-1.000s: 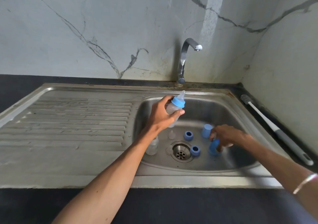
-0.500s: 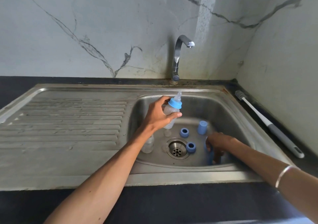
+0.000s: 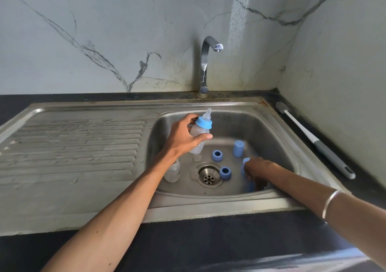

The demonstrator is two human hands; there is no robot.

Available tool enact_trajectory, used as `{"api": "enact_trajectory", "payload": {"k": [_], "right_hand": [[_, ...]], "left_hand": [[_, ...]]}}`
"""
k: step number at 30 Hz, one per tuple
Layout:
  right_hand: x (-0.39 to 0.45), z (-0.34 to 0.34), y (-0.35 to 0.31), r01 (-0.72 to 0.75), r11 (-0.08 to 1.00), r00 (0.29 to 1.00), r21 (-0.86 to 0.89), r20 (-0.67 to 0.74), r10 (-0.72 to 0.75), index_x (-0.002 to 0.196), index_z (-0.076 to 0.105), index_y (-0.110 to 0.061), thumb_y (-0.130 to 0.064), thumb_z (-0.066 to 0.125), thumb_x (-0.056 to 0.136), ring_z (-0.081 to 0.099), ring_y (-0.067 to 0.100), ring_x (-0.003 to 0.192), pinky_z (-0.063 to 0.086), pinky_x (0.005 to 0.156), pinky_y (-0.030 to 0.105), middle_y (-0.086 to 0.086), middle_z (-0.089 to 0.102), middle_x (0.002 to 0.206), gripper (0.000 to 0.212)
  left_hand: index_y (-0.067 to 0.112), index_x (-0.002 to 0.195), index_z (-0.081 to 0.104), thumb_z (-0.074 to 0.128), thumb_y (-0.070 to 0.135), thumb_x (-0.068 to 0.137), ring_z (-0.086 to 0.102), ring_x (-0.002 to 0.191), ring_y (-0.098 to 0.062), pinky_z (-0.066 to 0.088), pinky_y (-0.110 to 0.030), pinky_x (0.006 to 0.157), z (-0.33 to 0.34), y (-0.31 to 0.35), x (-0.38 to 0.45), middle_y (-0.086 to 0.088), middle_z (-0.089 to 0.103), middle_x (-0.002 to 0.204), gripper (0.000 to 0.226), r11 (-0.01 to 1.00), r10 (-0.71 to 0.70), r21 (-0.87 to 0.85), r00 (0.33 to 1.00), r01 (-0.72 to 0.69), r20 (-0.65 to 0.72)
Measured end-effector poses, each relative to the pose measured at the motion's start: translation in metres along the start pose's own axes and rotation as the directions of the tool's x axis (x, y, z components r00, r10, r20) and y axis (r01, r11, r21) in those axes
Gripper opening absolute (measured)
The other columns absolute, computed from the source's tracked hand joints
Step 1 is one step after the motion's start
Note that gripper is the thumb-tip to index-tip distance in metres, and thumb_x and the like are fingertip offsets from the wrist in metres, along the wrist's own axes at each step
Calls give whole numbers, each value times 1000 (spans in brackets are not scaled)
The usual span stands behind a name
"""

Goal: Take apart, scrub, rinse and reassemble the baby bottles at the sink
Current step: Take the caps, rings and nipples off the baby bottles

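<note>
My left hand [image 3: 182, 138] grips a clear baby bottle [image 3: 198, 134] with a blue collar and a nipple, tilted, above the back left of the sink basin [image 3: 277, 146]. My right hand [image 3: 258, 171] is low at the basin's front right, its fingers curled round a blue cap [image 3: 244, 166] that it mostly hides. On the basin floor lie a second blue cap [image 3: 238, 148], two blue collar rings [image 3: 217, 155] [image 3: 225, 173], a clear bottle body [image 3: 172, 172] and a clear nipple [image 3: 196, 157].
The drain [image 3: 209, 177] is in the middle of the basin. A tap [image 3: 205, 67] stands behind it with no water running. A bottle brush [image 3: 313, 140] lies on the dark counter to the right. The ribbed drainboard [image 3: 73, 146] stretches left.
My right hand has gone lower, toward the basin's front wall, with the blue cap. My left hand has kept the bottle in about the same place.
</note>
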State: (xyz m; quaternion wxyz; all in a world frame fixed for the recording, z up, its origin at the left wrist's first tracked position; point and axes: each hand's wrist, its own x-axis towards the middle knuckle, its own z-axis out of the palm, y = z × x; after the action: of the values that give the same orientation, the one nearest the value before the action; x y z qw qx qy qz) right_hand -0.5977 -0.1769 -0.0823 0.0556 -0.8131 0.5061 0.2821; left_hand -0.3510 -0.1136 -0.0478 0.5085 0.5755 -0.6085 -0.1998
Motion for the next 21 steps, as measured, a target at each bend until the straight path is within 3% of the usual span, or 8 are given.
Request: {"api": "enact_trajectory", "payload": {"k": [4, 6, 8, 10, 12, 14, 17, 21], "right_hand": [[0, 2, 4, -9, 999, 999, 51, -52, 12, 123, 61, -7, -15, 52, 97, 61, 29, 115, 50, 95, 35, 14, 62, 124, 28], [-10, -9, 5, -30, 998, 999, 59, 40, 28, 116, 60, -7, -16, 63, 93, 66, 29, 101, 53, 91, 32, 11, 65, 112, 25], [-17, -28, 12, -35, 996, 997, 78, 68, 30, 110, 64, -8, -28, 81, 81, 70, 22, 89, 54, 85, 28, 5, 71, 104, 39], [-22, -44, 26, -18, 986, 998, 165, -54, 27, 103, 70, -14, -33, 89, 70, 71, 11, 74, 54, 76, 25, 1, 75, 91, 43], [-26, -58, 36, 38, 947, 978, 319, -207, 30, 93, 71, -16, -27, 88, 73, 67, 4, 58, 50, 60, 18, -3, 73, 74, 28], [-29, -72, 35, 139, 863, 950, 486, -312, 23, 89, 70, -16, -20, 82, 81, 69, 6, 62, 53, 58, 18, -2, 72, 76, 14], [-29, -87, 16, 289, 660, 914, 694, -404, 24, 92, 68, -18, -17, 69, 92, 71, 12, 75, 61, 71, 28, 2, 73, 88, 2], [-20, -95, -22, 415, 461, 875, 784, -483, 35, 107, 62, -18, -33, 61, 97, 69, 14, 84, 61, 63, 29, 1, 69, 95, 19]], "left_hand": [[32, 116, 59, 85, 58, 55, 68, 99, -7, 59, -36, 89, 0, 0, 0, 9, 69, 113, 72, 1000, -1, 6, 1000, 1, 1], [33, 117, 59, 85, 59, 55, 68, 100, -7, 59, -36, 89, 0, 0, 0, 9, 68, 114, 72, 1000, -3, 9, 1000, 3, -1], [33, 118, 58, 86, 58, 56, 67, 101, -7, 59, -36, 90, -1, 0, 0, 10, 68, 114, 73, 1000, -3, 20, 1000, 4, -4], [31, 120, 59, 88, 53, 59, 66, 103, -6, 58, -35, 90, -1, 1, 0, 10, 68, 114, 71, 999, 11, 39, 1000, -11, -8], [29, 121, 60, 91, 45, 62, 65, 104, -6, 57, -33, 91, 0, 0, 0, 11, 67, 114, 69, 997, 26, 67, 1000, -25, -12], [28, 122, 61, 92, 43, 62, 65, 103, -6, 57, -31, 90, -1, 0, 0, 12, 67, 113, 69, 997, 20, 81, 1000, -19, -21], [26, 125, 63, 93, 37, 61, 64, 103, -5, 55, -26, 90, 0, 0, 1, 12, 67, 112, 72, 995, 2, 98, 999, 2, -36], [21, 126, 65, 96, 27, 58, 62, 99, 2, 48, -13, 91, 1, 2, 1, 13, 67, 107, 74, 991, -27, 129, 997, 37, -79]]}}
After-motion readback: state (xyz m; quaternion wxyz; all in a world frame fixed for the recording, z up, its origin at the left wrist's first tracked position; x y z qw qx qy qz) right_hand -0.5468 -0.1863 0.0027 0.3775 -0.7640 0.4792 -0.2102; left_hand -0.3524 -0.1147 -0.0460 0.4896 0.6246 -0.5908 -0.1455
